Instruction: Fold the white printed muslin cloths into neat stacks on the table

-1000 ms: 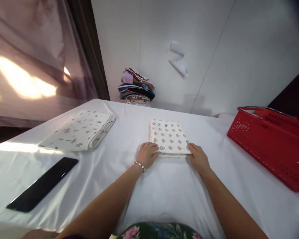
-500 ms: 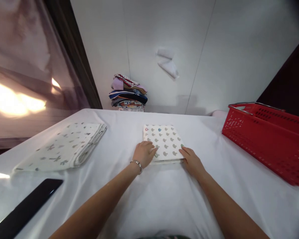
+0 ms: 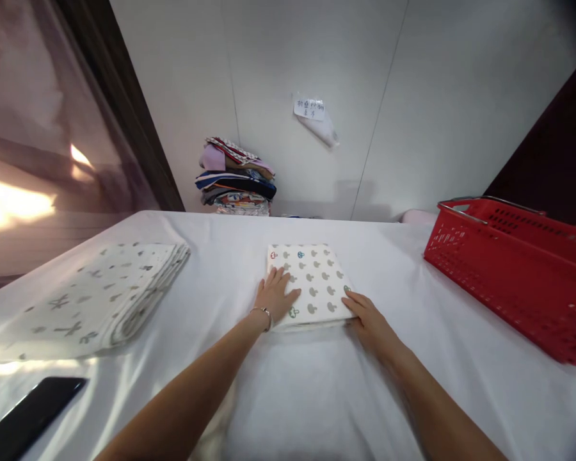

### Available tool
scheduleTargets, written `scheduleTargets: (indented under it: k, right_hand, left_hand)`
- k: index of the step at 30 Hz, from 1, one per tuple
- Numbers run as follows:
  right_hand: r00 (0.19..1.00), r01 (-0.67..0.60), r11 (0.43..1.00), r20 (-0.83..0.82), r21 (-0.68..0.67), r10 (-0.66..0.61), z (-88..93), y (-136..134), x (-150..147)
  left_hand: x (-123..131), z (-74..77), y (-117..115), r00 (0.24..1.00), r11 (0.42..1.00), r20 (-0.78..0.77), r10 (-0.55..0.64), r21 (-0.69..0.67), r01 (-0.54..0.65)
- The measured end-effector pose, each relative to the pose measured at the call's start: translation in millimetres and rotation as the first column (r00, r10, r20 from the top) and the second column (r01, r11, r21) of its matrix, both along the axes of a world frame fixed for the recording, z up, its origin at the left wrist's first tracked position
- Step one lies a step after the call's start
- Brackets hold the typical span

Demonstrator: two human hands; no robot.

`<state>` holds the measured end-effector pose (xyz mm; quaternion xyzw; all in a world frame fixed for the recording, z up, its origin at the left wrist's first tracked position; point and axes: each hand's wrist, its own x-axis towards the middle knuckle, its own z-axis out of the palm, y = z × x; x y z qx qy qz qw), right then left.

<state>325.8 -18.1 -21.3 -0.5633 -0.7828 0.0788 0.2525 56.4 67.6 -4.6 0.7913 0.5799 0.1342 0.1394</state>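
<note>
A small folded white cloth with grey mushroom prints (image 3: 314, 282) lies in the middle of the white-covered table (image 3: 317, 397). My left hand (image 3: 274, 296) rests flat on its near left part, fingers stretched out. A thin bracelet circles that wrist. My right hand (image 3: 367, 318) lies at the cloth's near right corner, fingers extended and touching its edge. Neither hand holds anything.
A larger folded white cloth with grey prints (image 3: 103, 294) lies at the left. A red plastic basket (image 3: 513, 269) stands at the right. A black flat device (image 3: 24, 419) sits near the left front. A stack of colourful folded fabrics (image 3: 235, 179) stands by the wall, under a paper note (image 3: 310, 109).
My left hand has slid forward onto the top of the mushroom cloth, with its fingers spread flat. The camera has tilted and shifted, so everything sits further left and lower.
</note>
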Motion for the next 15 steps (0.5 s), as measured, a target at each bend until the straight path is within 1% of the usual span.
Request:
scheduleTargets:
  k: [2,3,5,7,8,9,10,11,12,13,15]
  right_hand:
    - [1.000,0.003,0.999,-0.023,-0.040,-0.004,9.2,3,0]
    - [0.999,0.004,0.999,-0.036,-0.054,-0.006,16.8,5,0]
    - [0.998,-0.012,0.995,-0.068,-0.096,0.005,37.9,12,-4]
    - [0.992,-0.092,0.973,-0.101,-0.214,0.072,64.1,22,-11]
    - [0.985,-0.159,0.939,-0.119,-0.305,0.129,77.2,27,-16]
    - [0.973,-0.225,0.890,-0.140,-0.396,0.184,89.1,34,-21]
    - [0.960,-0.279,0.839,-0.163,-0.467,0.229,98.8,41,-28]
    - [0.951,-0.308,0.808,-0.182,-0.502,0.250,105.6,51,-34]
    - [0.949,-0.313,0.810,-0.193,-0.497,0.248,109.1,61,-41]
    - [0.955,-0.292,0.839,-0.190,-0.459,0.228,109.0,74,-48]
    - [0.979,-0.190,0.928,-0.137,-0.320,0.153,99.4,103,-60]
  left_hand:
    - [0,8.5,5,1.000,1.000,-0.014,0.002,-0.029,-0.002]
    - [1,13.9,10,1.000,0.999,-0.020,0.008,-0.031,-0.009]
    - [4,25.1,24,0.999,1.000,-0.025,0.025,-0.001,-0.025]
    - [9,32.9,40,0.999,0.999,-0.033,0.026,0.047,-0.024]
    - [12,34.1,49,0.999,0.998,-0.044,0.024,0.066,-0.021]
    - [14,33.3,57,0.998,0.997,-0.061,0.028,0.075,-0.024]
    - [16,30.4,64,0.996,0.997,-0.078,0.041,0.072,-0.036]
    - [16,25.9,69,0.994,0.997,-0.092,0.058,0.059,-0.053]
    - [16,20.3,73,0.992,0.997,-0.099,0.074,0.040,-0.071]
    - [16,14.4,76,0.991,0.996,-0.098,0.087,0.023,-0.085]
    - [13,4.1,78,0.992,0.995,-0.082,0.096,0.005,-0.096]
